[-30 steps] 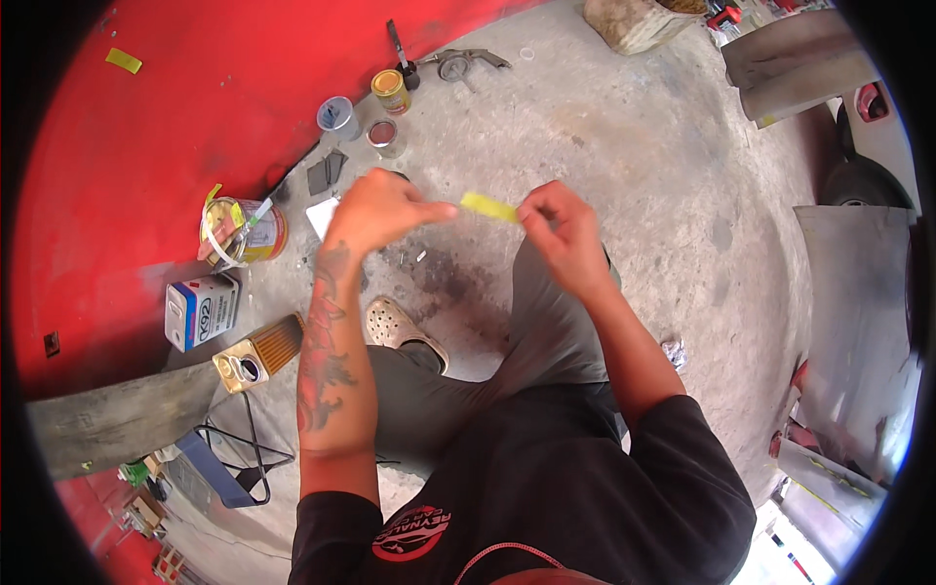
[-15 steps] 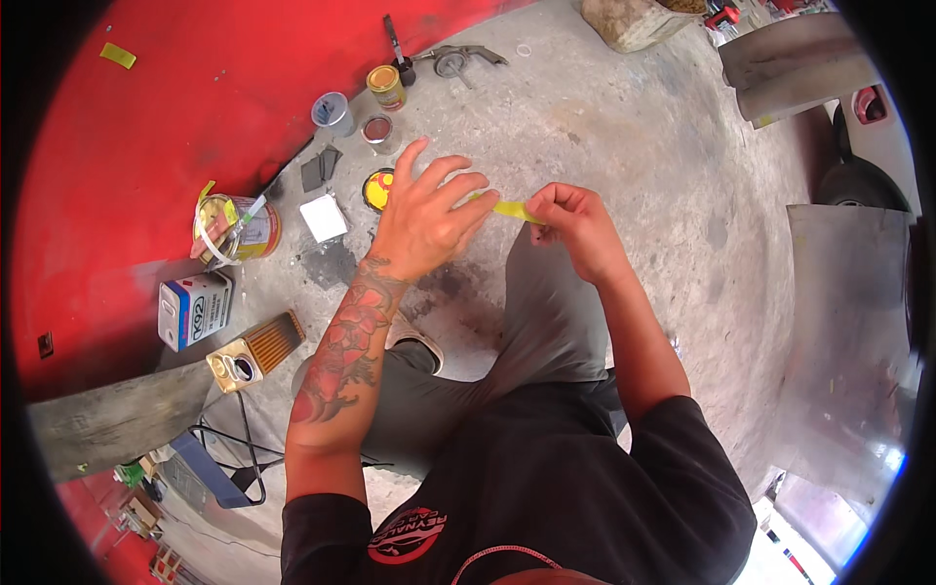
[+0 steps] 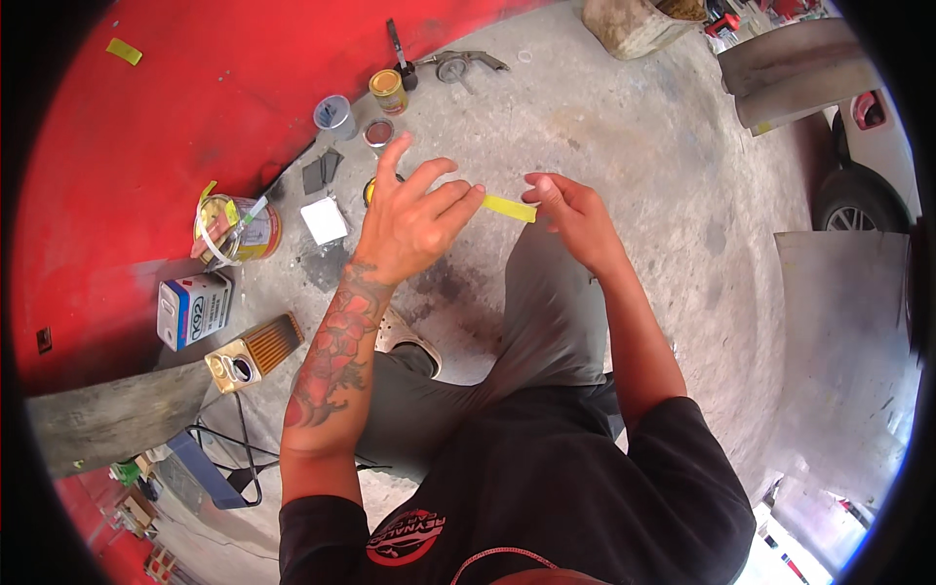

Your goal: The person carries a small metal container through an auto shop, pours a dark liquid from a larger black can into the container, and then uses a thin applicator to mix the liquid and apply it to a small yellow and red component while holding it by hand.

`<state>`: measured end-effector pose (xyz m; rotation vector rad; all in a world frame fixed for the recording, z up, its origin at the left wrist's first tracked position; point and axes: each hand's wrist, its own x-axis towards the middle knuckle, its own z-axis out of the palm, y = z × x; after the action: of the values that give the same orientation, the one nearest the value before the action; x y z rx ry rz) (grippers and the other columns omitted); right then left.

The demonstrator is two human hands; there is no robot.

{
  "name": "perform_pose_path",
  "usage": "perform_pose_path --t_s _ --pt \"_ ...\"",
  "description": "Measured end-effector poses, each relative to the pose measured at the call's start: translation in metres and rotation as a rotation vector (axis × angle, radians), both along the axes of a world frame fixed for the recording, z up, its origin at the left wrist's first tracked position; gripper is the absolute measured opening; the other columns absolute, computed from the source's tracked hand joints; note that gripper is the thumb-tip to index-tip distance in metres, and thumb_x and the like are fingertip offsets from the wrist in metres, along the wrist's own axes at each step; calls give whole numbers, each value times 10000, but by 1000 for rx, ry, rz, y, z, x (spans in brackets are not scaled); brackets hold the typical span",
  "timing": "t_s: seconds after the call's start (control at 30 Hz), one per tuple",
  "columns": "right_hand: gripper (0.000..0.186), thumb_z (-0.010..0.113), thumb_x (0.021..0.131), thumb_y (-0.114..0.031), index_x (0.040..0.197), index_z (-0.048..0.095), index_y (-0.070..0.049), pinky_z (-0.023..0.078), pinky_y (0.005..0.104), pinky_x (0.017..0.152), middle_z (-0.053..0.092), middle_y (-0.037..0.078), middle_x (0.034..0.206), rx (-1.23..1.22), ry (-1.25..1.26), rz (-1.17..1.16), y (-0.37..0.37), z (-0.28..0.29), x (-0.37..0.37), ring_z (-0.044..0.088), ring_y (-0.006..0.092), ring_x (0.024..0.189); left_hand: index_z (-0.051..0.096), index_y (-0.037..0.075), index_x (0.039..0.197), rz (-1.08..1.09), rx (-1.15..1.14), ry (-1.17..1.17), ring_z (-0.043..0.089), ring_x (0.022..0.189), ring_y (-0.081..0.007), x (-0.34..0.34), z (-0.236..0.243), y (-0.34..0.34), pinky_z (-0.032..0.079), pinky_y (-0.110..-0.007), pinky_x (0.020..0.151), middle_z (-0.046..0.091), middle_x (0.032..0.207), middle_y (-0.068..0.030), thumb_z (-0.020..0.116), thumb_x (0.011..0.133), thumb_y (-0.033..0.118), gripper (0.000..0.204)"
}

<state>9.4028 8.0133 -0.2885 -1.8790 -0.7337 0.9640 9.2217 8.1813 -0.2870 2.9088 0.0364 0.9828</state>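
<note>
A short strip of yellow-green masking tape (image 3: pixel 511 208) stretches between my two hands above the concrete floor. My left hand (image 3: pixel 414 216), at the end of a tattooed forearm, pinches the strip's left end at the fingertips while its index finger sticks up. Close by the strip's other end is my right hand (image 3: pixel 577 222), its fingers loosened and apart; that end shows free just beside the fingertips. Partly hidden behind my left hand lies a round dark-rimmed lid or can (image 3: pixel 369 190) with yellow on it.
Along the red wall (image 3: pixel 224 88) stand a clear cup (image 3: pixel 334 116), small cans (image 3: pixel 387 91), a bucket (image 3: pixel 255 231) and a rectangular tin (image 3: pixel 195 310). A white square (image 3: pixel 324 221) and dark sheets (image 3: pixel 321 171) lie nearby. A spray gun (image 3: pixel 458 66) rests farther off; a car wheel (image 3: pixel 856 207) shows right.
My right hand has loosened its pinch on the tape, baring that end. My left hand has shifted slightly left, still holding the strip, and more of the tape shows.
</note>
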Motion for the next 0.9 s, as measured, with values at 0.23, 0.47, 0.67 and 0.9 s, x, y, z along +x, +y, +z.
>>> perform_pose_path --t_s 0.23,0.47,0.67,0.9 --pt "349 743 956 -188 1251 695 -8 529 268 792 721 23 946 206 469 159 8 -1 -8 650 98 848 783 133 967 24 -24 -4 651 1029 -180 2 0 -2 371 -610 1097 693 898 40 752 794 129 175" --pt "296 763 917 -96 1197 731 -3 526 256 794 727 21 914 228 219 149 7 5 -12 649 87 849 784 135 925 25 -124 56 653 919 -156 -2 7 -2 360 -622 1110 695 834 41 815 768 145 161" --pt "261 742 929 -72 1183 752 -15 528 257 804 753 41 923 200 -138 181 6 15 -13 655 90 853 791 155 889 69 -361 181 659 894 -160 -9 17 -4 313 -588 1162 708 798 35 823 809 191 93" --pt "227 740 930 -80 1152 770 -44 540 277 773 765 69 926 246 -103 201 3 14 -19 682 118 838 772 97 899 107 -661 369 670 864 -217 -22 28 -6 349 -495 1127 723 856 -29 778 875 178 84"
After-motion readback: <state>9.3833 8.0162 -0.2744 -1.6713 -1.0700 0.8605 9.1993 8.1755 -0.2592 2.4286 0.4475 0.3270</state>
